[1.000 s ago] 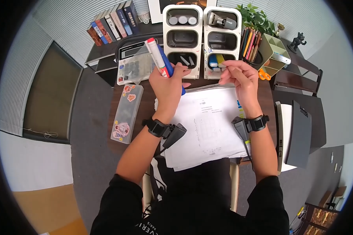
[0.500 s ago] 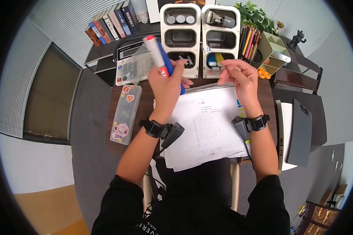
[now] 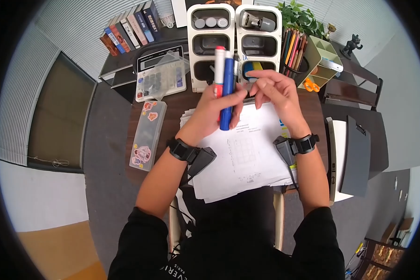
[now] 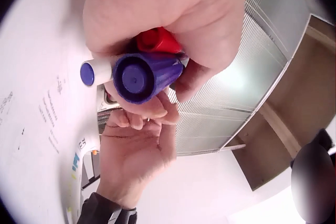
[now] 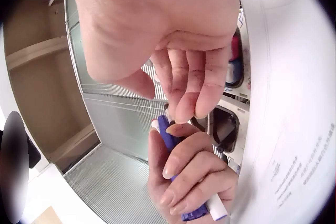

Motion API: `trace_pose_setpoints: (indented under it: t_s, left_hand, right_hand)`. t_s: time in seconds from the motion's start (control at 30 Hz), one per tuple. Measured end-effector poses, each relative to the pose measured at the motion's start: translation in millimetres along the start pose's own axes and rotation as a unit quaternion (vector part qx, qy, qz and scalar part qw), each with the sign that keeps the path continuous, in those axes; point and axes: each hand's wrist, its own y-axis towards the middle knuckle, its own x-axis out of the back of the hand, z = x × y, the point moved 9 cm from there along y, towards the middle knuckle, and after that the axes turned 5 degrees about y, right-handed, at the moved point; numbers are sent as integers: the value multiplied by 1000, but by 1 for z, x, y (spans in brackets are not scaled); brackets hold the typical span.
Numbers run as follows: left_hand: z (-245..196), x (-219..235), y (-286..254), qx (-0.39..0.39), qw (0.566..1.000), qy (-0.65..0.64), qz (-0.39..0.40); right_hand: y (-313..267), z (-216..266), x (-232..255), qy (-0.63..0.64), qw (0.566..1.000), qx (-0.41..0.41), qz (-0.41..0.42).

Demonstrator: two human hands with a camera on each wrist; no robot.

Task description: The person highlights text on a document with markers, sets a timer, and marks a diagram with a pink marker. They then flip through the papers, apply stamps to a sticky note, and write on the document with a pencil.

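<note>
My left hand (image 3: 203, 114) grips a bundle of markers over the papers (image 3: 247, 154). Among them are a blue marker (image 3: 227, 77) and a white marker with a red cap (image 3: 220, 65). A white marker with a blue end (image 4: 101, 71) sticks out beside the blue one in the left wrist view. Close to the right of the bundle is my right hand (image 3: 282, 95), its fingers loosely bent with nothing seen between them. In the right wrist view its fingertips overlap the region just above the marker tops.
Two white organizers (image 3: 191, 46) (image 3: 278, 46) with dark compartments stand at the back. Left lie a calculator (image 3: 159, 60), partly under a clear sheet, and a stickered pencil case (image 3: 147, 135). Right are a pencil holder (image 3: 296, 51), orange scissors (image 3: 311, 85) and a green holder (image 3: 319, 58).
My left hand has moved right, towards my right hand, and the markers have turned from slanting to nearly straight in the head view. My right hand's fingers have shifted slightly left.
</note>
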Motion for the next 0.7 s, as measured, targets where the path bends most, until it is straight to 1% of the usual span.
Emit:
trace_pose_setpoints:
  t_s: [0.07,0.1,0.13,0.2,0.27,0.4,0.43,0.47,0.5,0.53,0.6,0.63,0.67,0.7]
  left_hand:
    - [14,-11,0,54,997,-3,60]
    - [18,-12,-1,75,995,1,70]
    - [17,-12,-1,75,995,1,71]
    - [21,-16,-3,94,990,36,98]
    - [18,-20,-6,95,990,43,92]
    - [14,-17,-4,77,993,58,68]
    - [12,-16,-4,74,993,59,67]
    - [4,-11,-2,42,997,56,40]
    - [-2,-5,-1,10,998,52,13]
    - [-6,3,0,-11,999,34,-11]
    - [-19,24,1,-106,990,-5,-92]
    - [-28,33,-3,-133,979,-4,-155]
    - [-33,43,-5,-174,967,-11,-185]
    - [-36,51,-6,-182,961,-19,-209]
  right_hand:
    - [1,-7,-1,-14,1000,-2,17]
    - [1,-10,-2,-26,999,-7,31]
    - [2,-9,-4,-26,999,-6,31]
    - [1,-8,-4,-39,999,-10,12]
    - [2,-12,2,-59,998,-14,1]
    - [1,-5,8,-13,1000,17,-12]
    - [0,4,10,28,999,38,-27]
    - [-1,12,13,68,995,58,-42]
    - [-1,17,19,105,990,83,-40]
    - [0,16,20,105,990,84,-37]
    - [-2,22,33,122,978,141,-90]
    - [0,24,29,117,981,139,-68]
    - [0,23,26,119,981,137,-69]
    - [0,19,21,66,989,112,-67]
